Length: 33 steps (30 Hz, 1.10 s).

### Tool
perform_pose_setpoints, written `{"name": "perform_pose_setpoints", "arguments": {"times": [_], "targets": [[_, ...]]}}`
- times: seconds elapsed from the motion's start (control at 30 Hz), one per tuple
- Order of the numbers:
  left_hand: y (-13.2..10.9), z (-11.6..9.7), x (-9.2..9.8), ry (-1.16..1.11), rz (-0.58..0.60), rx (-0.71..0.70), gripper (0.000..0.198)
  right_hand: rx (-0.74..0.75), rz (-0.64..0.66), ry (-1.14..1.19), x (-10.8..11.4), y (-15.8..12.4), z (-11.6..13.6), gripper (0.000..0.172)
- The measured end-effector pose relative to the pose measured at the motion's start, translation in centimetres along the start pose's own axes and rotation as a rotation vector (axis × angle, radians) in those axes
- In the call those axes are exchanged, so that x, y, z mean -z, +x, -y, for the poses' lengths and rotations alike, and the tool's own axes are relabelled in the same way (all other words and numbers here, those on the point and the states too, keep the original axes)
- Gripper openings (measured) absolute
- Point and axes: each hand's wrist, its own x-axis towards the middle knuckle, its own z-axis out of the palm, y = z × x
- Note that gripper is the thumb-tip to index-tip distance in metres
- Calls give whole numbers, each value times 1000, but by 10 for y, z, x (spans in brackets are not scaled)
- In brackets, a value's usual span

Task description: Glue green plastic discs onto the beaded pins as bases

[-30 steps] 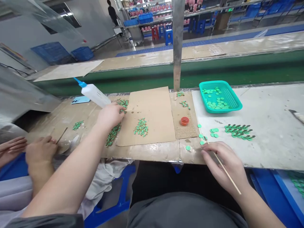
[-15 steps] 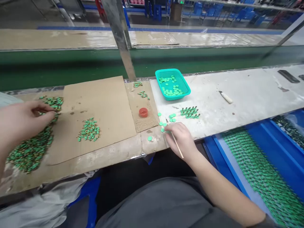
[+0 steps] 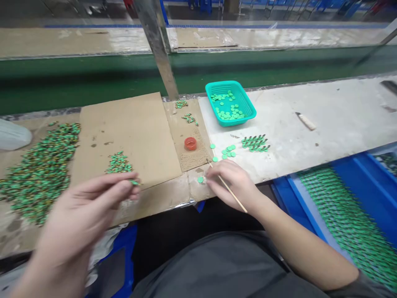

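the left hand (image 3: 89, 211) is raised in front of the bench edge, palm turned inward, forearm coming up from the lower left; it is blurred. its thumb and forefinger are pressed together on a small green piece (image 3: 135, 182), which sticks out at the fingertips just below the small pile (image 3: 119, 163) on the cardboard sheet (image 3: 130, 124). the right hand (image 3: 231, 182) rests low on the bench edge, fingers curled and closed around a thin wooden stick (image 3: 228, 188) that runs slantwise across the hand, its tip pointing up and left. a single green disc (image 3: 200, 179) lies on the bench just left of those fingertips. the orange cap (image 3: 190, 143) sits near, beyond them, and the teal basket (image 3: 236, 89) farther back.
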Motion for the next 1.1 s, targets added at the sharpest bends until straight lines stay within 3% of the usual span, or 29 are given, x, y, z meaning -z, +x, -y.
{"name": "perform_pose_setpoints", "arguments": {"times": [0.03,0.17,0.37,0.47,0.53,0.63,0.7,0.77,0.87,0.97,1.1], "targets": [[-12,-5,-13,-141,105,108,53,-14,-1,104,-6,0,11,11],[-41,-18,-52,-212,198,121,51,-323,-70,486,-26,7,55,16],[-61,-17,-68,-267,269,13,19,-718,-117,1027,-35,19,79,37],[-74,-15,-74,-295,262,-22,12,-834,-42,1187,-32,14,75,48],[-80,-11,-79,-288,214,-48,11,-798,-42,1099,-27,7,66,40],[-79,-2,-85,-219,109,-70,13,-529,-196,567,-16,-4,37,8],[-71,5,-89,-127,64,-67,18,-291,-199,215,-7,-9,13,19],[-61,11,-91,-11,84,-60,20,-128,-116,57,0,-11,-7,38],[-45,14,-95,177,187,-139,18,-38,-6,37,10,-9,-21,53],[-33,14,-98,313,272,-279,16,-66,1,138,20,-4,-15,57],[-28,15,-100,348,318,-330,10,-125,-25,236,29,1,-3,48]]}}
